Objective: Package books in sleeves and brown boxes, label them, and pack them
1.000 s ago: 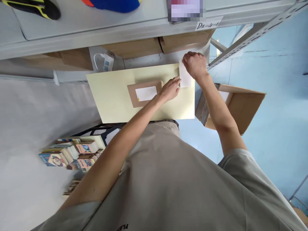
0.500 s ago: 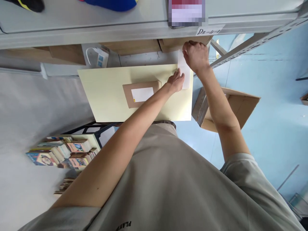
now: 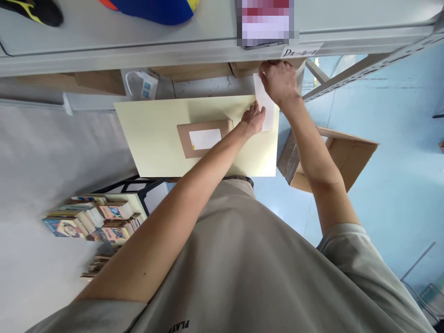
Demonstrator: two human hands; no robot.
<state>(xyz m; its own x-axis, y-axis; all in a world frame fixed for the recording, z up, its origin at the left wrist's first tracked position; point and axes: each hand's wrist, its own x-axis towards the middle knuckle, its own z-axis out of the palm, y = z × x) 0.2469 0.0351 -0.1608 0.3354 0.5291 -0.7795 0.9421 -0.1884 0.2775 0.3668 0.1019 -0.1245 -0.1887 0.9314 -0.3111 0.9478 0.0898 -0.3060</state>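
Observation:
A narrow white sheet of paper (image 3: 268, 121) lies at the right end of the pale yellow tabletop (image 3: 152, 157), its far end lifted over the back edge. My right hand (image 3: 281, 81) has its fingers closed on that raised far end; the fingertips are partly hidden. Over the sheet's left edge rests my left hand (image 3: 254, 118), fingers bent and apart, touching the paper. To its left sits a flat brown cardboard box (image 3: 183, 138) with a white label (image 3: 203, 138) on top, partly covered by my left forearm.
A grey metal shelf (image 3: 208, 46) runs along the back, with cartons (image 3: 194, 71) and a power strip (image 3: 147, 88) beneath. On the blue floor at right stands an open cardboard box (image 3: 347, 157). Stacked books (image 3: 86, 219) are at the lower left.
The whole view has shifted slightly. My right hand and the raised end of the paper have moved a little to the left; my left hand stays on the sheet.

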